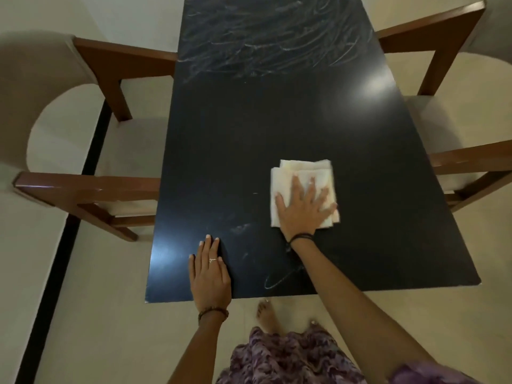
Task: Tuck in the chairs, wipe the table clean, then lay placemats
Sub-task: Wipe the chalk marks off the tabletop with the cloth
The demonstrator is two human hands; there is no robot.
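White cloth (303,173) is pressed flat-fingered by the right hand (303,206) across the worktop (249,134), left hand (210,275) flat; chalky smears remain to be wiped.

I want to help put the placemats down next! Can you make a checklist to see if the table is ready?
1. Chairs tucked in: left chair and right chair ok.
2. Folded cloth under right hand: ok.
3. Left hand resting flat on the black table: ok.
4. Far-end streaks gone: not ok.
5. Near-edge smear gone: not ok.
6. Placemats nearby: cannot tell.
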